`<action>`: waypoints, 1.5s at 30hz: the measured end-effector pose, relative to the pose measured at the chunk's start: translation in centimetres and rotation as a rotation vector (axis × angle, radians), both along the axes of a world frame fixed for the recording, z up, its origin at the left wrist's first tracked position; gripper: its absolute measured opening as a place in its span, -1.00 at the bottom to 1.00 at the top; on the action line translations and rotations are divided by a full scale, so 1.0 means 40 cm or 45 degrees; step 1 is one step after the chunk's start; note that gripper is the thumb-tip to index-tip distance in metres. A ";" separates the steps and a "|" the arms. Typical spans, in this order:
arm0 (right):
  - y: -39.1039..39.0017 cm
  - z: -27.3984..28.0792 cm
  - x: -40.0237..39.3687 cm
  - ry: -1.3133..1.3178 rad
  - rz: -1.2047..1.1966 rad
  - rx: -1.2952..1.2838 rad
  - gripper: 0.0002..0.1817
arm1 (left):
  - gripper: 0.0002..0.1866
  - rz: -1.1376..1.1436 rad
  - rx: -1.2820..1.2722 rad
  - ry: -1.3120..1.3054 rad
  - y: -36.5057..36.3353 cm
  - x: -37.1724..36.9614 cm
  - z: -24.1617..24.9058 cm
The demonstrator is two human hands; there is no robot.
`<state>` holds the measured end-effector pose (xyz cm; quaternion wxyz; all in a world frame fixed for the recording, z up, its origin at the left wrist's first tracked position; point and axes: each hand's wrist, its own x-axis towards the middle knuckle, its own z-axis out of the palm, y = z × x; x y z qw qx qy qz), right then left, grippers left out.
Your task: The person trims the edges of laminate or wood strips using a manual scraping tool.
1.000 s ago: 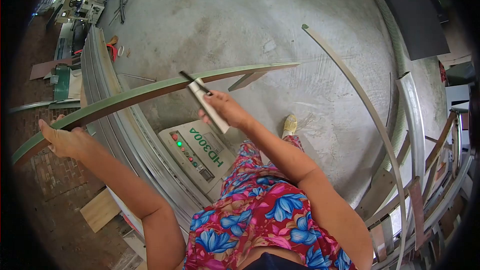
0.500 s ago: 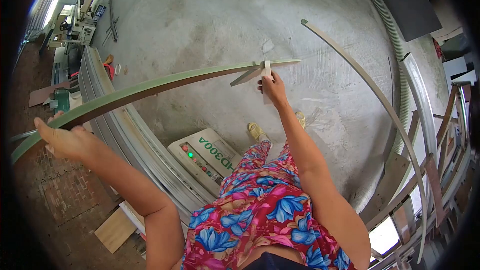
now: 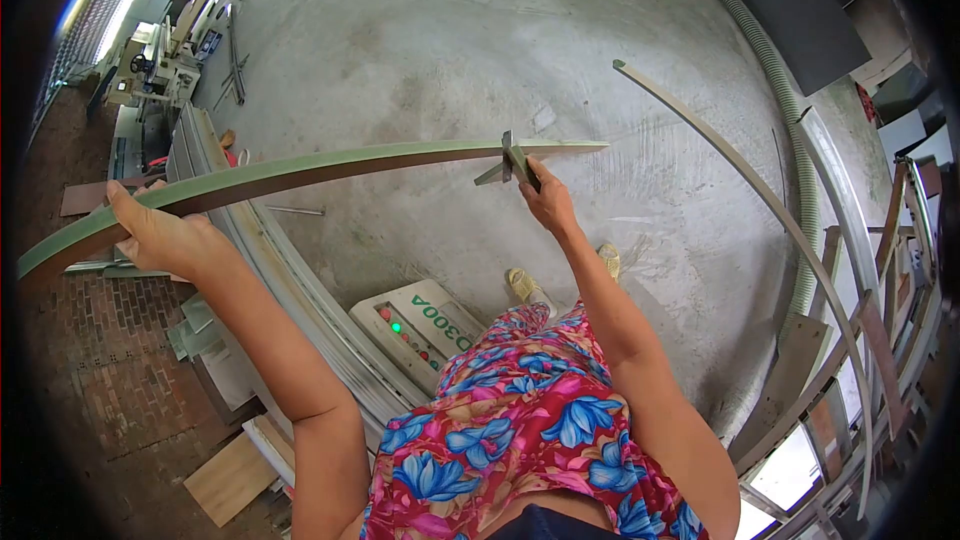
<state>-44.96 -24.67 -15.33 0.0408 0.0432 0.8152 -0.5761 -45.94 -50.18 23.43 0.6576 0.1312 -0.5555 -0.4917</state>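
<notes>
Left hand (image 3: 165,240), 9 o'clock: closed round bar (image 3: 350,162), thumb and fingers wrapped on it. Bar is green-edged, curved, runs 9 to 2 o'clock. Rails (image 3: 290,285) at 8, passing under bar. Box (image 3: 420,328) at 7, green light on. Block (image 3: 519,163) at 1, right at bar, near its far end; can't tell if touching. Right hand (image 3: 550,204) at 2: fingers closed on block. Strip (image 3: 740,162) arcs 1 to 4, apart from bar.
</notes>
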 end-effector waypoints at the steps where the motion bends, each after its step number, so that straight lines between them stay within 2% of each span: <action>1: 0.003 0.014 0.003 -0.008 0.055 -0.004 -0.39 | -0.61 -0.031 -0.016 0.002 0.001 0.004 -0.003; 3: 0.005 0.038 0.010 -0.028 0.169 -0.010 -0.34 | -0.63 -0.089 -0.047 0.003 -0.009 0.013 -0.012; 6: -0.009 0.008 0.026 0.019 0.187 -0.078 -0.33 | -0.55 -0.104 -0.062 0.018 -0.043 0.018 -0.019; 9: -0.025 -0.057 0.021 0.309 0.103 -0.282 -0.33 | -0.55 -0.112 -0.081 0.018 -0.050 0.021 -0.025; 11: -0.023 -0.054 0.027 0.113 0.069 -0.435 -0.40 | -0.56 -0.103 -0.070 0.016 -0.047 0.025 -0.026; 12: -0.022 -0.037 0.034 0.012 0.053 -0.512 -0.43 | -0.57 -0.097 -0.066 0.012 -0.042 0.028 -0.026; 16: -0.097 0.089 0.073 0.042 0.077 -0.740 -0.56 | -0.57 -0.066 -0.011 -0.015 -0.017 0.039 -0.021; 20: -0.163 0.242 0.112 0.187 0.214 -0.806 -0.53 | -0.57 -0.063 -0.036 -0.031 -0.011 0.042 -0.018; 23: -0.200 0.152 0.094 0.146 0.085 -0.798 -0.52 | -0.57 -0.051 -0.041 -0.042 -0.020 0.044 -0.021; 24: -0.201 0.110 0.082 0.190 0.025 -0.897 -0.53 | -0.57 -0.041 -0.037 -0.044 -0.026 0.042 -0.021; 27: -0.166 0.018 0.060 0.013 -0.076 -0.965 -0.55 | -0.60 -0.042 -0.019 -0.011 -0.036 0.039 -0.026; 30: -0.144 0.010 0.065 -0.003 -0.052 -0.875 -0.57 | -0.60 -0.029 0.019 -0.020 -0.037 0.041 -0.025; 33: -0.153 0.111 0.087 -0.002 0.091 -0.944 -0.55 | -0.58 -0.029 -0.036 -0.079 -0.025 0.047 -0.024; 35: -0.144 0.069 0.078 -0.081 0.050 -0.889 -0.51 | -0.53 -0.055 0.009 -0.114 0.014 0.054 -0.005; 37: -0.108 0.016 0.057 -0.244 -0.011 -0.852 -0.50 | -0.44 -0.333 0.089 0.044 -0.018 0.052 0.004; 39: -0.082 -0.014 0.048 -0.149 0.007 -0.878 -0.50 | -0.40 -0.327 0.011 0.110 -0.026 0.069 0.047; 40: -0.063 0.008 0.045 -0.286 0.059 -0.828 -0.51 | -0.38 -0.335 -0.013 0.135 -0.035 0.076 0.063; 43: -0.062 0.049 0.047 -0.280 0.063 -0.741 -0.52 | -0.38 -0.244 -0.003 0.170 -0.127 0.105 0.119; 45: -0.077 0.073 0.049 -0.153 0.039 -0.775 -0.51 | -0.40 -0.239 0.018 0.049 -0.176 0.118 0.122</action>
